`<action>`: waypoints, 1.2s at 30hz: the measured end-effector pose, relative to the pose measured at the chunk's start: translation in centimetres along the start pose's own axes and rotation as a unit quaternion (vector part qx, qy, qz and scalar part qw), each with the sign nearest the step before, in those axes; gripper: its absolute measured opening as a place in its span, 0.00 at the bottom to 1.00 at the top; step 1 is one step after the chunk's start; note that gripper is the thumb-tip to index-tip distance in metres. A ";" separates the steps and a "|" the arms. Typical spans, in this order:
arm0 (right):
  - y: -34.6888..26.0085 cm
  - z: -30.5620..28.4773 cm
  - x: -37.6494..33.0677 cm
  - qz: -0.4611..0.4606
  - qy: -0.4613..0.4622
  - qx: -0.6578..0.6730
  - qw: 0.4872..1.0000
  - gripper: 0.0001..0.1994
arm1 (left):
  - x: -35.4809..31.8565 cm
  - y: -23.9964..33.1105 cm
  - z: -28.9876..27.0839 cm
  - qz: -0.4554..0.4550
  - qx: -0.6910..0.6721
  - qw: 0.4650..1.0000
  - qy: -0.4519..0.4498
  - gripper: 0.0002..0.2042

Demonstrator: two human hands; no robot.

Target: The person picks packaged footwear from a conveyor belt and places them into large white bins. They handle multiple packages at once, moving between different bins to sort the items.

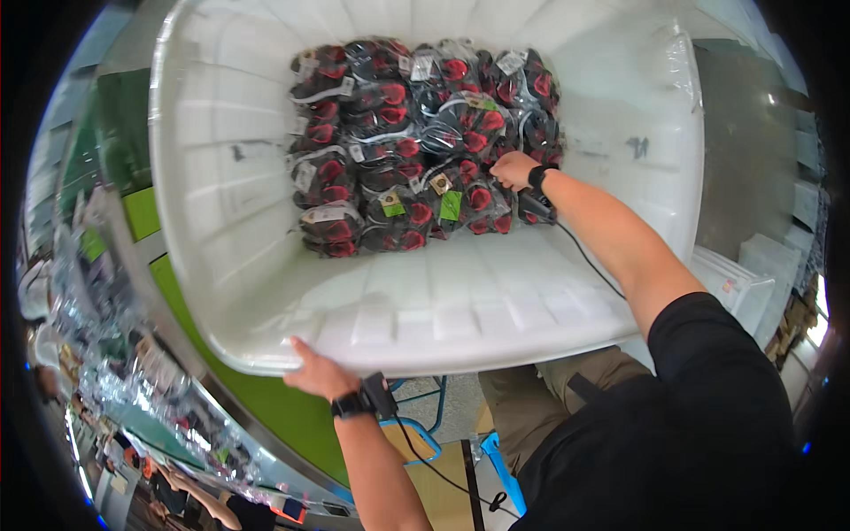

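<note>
A large white plastic tub [292, 292] lies in front of me. On its floor, several clear-bagged pairs of black shoes with red insides [381, 142] are packed in rows, some with green or white tags. My left hand [323, 373] grips the near left rim of the tub, thumb over the edge. My right hand [516, 171] reaches in at the right of the pile, fingers closed together against the bags. What lies between those fingertips is hidden. Each wrist wears a black band with a small device and cable.
Left of the tub runs a green-topped table [288, 416] with a metal edge. Beyond it are heaps of clear-bagged goods [124, 327]. Another person's arm [208, 500] shows at the lower left. A blue-framed stool [412, 440] stands below the tub, and white containers [730, 288] stand at right.
</note>
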State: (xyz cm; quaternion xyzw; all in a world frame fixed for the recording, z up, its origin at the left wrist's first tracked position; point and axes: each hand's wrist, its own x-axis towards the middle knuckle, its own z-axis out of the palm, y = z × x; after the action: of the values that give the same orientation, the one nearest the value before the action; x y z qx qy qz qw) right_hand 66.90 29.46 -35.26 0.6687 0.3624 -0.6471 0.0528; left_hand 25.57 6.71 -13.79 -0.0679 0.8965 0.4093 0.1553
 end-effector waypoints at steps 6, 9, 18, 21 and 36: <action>6.3 6.0 2.8 0.018 0.141 -0.191 0.971 0.33 | -1.4 0.7 -3.0 0.065 -0.066 0.986 -0.136 0.21; 8.0 8.4 2.2 0.034 0.201 -0.086 0.975 0.42 | -1.9 1.7 -3.8 0.067 -0.066 0.983 -0.161 0.23; 6.0 13.2 -1.8 -0.020 0.207 0.045 0.977 0.39 | -0.3 1.2 -5.0 0.055 0.000 0.988 -0.147 0.24; 4.1 14.0 -2.8 -0.057 0.185 0.103 0.976 0.31 | 0.3 0.9 -5.3 0.046 0.006 0.991 -0.124 0.24; -0.8 14.0 -10.9 -0.134 0.331 -0.056 0.932 0.24 | 2.6 -2.3 -4.5 0.034 0.056 0.995 -0.079 0.27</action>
State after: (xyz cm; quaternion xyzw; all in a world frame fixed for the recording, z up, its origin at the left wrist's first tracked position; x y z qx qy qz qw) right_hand 55.94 17.92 -27.35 0.7863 0.4808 -0.3688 -0.1202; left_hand 22.69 1.87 -13.51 0.0036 0.9048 0.3676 0.2149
